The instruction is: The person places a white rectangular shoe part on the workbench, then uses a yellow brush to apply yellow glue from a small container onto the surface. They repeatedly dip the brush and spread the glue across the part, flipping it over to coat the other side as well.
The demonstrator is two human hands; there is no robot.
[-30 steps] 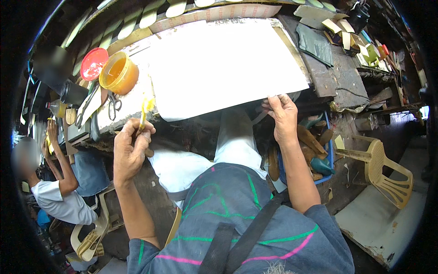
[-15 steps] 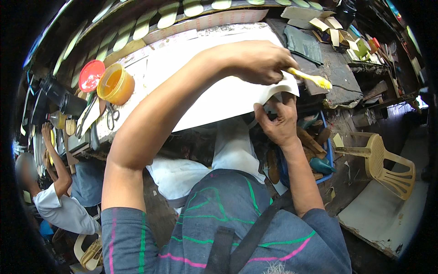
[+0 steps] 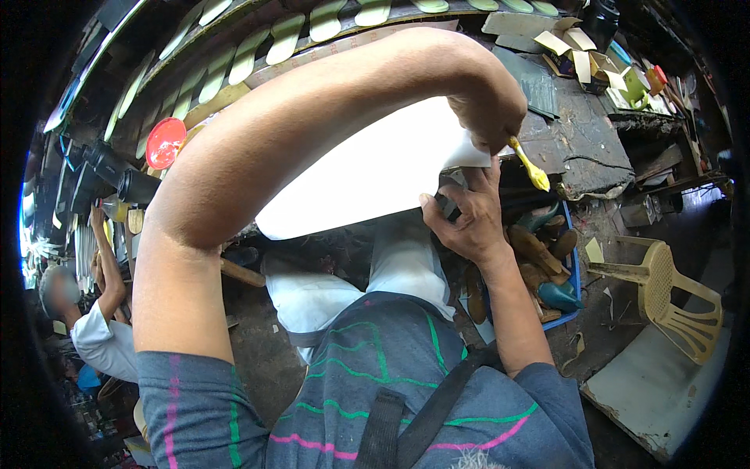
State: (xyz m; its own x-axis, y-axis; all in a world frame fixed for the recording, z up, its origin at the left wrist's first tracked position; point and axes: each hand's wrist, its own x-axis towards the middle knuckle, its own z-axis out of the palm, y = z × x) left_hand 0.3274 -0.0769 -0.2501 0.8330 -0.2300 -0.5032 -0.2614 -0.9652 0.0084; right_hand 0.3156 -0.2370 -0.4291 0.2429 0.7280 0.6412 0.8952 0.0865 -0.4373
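Note:
My left arm reaches across the bench to the right, its hand [image 3: 494,113] bent at the wrist. The fingers are closed round a small brush that looks like a toothbrush [image 3: 533,168], its yellow head pointing down and to the right. Below it, my right hand [image 3: 473,219] grips the right end of a white sheet [image 3: 375,172], thumb on the near edge and fingers partly hidden underneath. The sheet's held end curls up between the two hands. Behind my left forearm, a red lid [image 3: 166,143] shows; the orange-filled tub beside it is almost wholly covered.
Several pale green insoles [image 3: 326,19] line the shelf at the back. Open cardboard boxes [image 3: 582,56] stand at the far right. A blue crate [image 3: 576,273] of shoe lasts sits below the bench, near a beige plastic chair [image 3: 664,289]. Another person [image 3: 105,336] works at the left.
My left hand has come nearer with the brush, turning its head further down, while the elbow swung left over the tub. The sheet's left end now shows, and its held end has shifted left.

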